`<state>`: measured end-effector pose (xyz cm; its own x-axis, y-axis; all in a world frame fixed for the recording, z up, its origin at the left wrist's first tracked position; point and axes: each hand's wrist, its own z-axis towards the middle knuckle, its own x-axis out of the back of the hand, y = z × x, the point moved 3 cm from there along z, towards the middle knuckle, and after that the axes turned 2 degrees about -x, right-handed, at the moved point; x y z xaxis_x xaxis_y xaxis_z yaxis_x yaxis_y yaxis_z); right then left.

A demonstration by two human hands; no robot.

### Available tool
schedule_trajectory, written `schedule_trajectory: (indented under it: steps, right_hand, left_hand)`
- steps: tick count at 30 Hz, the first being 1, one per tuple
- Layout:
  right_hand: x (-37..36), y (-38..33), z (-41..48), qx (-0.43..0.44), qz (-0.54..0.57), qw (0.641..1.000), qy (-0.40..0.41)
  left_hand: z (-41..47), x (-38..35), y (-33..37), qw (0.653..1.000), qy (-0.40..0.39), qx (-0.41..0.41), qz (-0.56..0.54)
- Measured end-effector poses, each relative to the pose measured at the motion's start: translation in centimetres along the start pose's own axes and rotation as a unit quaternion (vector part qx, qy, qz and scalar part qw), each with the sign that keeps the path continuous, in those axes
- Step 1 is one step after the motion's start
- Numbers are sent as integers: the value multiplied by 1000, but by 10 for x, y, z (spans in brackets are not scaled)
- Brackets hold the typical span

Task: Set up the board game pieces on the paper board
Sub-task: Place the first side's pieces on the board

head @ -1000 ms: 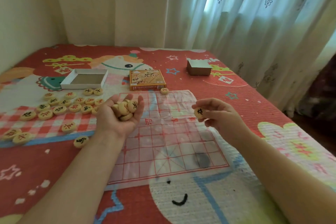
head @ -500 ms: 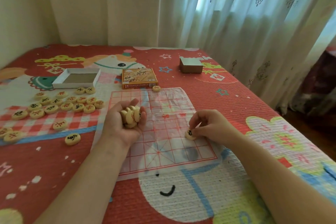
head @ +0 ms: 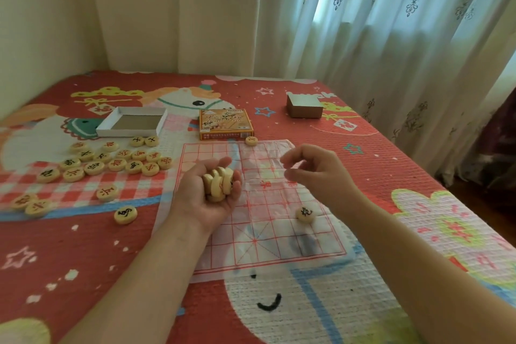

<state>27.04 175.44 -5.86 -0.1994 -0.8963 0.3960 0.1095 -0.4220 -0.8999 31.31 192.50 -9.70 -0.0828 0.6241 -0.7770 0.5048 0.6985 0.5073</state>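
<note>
A thin paper board (head: 262, 220) with a red grid lies on the red mat. My left hand (head: 206, 193) hovers palm up over its left half and cups a clutch of round wooden pieces (head: 219, 183). One black-marked piece (head: 305, 214) lies on the board's right side. My right hand (head: 315, 170) floats above the board, beyond that piece, with fingers loosely curled and nothing in them. Another piece (head: 251, 140) rests at the board's far edge. Several loose pieces (head: 111, 162) are spread on the mat to the left.
An open white box tray (head: 131, 122) and an orange game box (head: 225, 123) sit beyond the board. A grey box (head: 304, 105) stands at the far right. Curtains hang behind the mat, and its right edge drops to a dark floor.
My right hand set the black-marked piece down on the board's right side, let go and rose up and away. My left hand kept its handful.
</note>
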Motion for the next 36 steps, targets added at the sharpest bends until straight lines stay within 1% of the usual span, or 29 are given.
schedule_trajectory:
  steps: [3,6,10,14,16,19,21,24,27,31,34,36]
  right_hand:
    - [-38,-30,8,74,-77,993,-56]
    - [-71,-41,11,107,-121,981,-109]
    - [-91,-37,14,133,-194,968,-92]
    - [-93,-30,21,119,-191,973,-53]
    - [-90,-26,25,89,-156,983,-27]
    - [-82,-22,30,20,-28,999,-1]
    - [-78,-22,32,-20,61,998,11]
    - [-72,-21,32,-89,135,987,21]
    - [-69,-18,33,-140,185,973,8]
    - [-65,-13,35,-166,189,968,8]
    - [-64,-11,36,-186,227,956,0]
    - [-59,-12,36,-190,239,952,-1]
  left_hand:
    - [-3,-2,0,1000,-6,9,-10]
    - [-7,0,9,999,-8,11,-34]
    - [-9,3,20,997,9,10,-79]
    - [-7,3,20,990,5,38,-137]
    - [-8,1,20,989,-7,41,-140]
    - [-6,2,21,993,-14,52,-107]
    - [-4,6,21,995,6,66,-81]
    - [-2,10,20,997,41,60,-31]
    - [2,12,21,997,57,44,14]
    - [5,12,18,995,43,52,77]
    - [7,8,12,991,41,65,107]
    - [9,6,12,991,39,58,116]
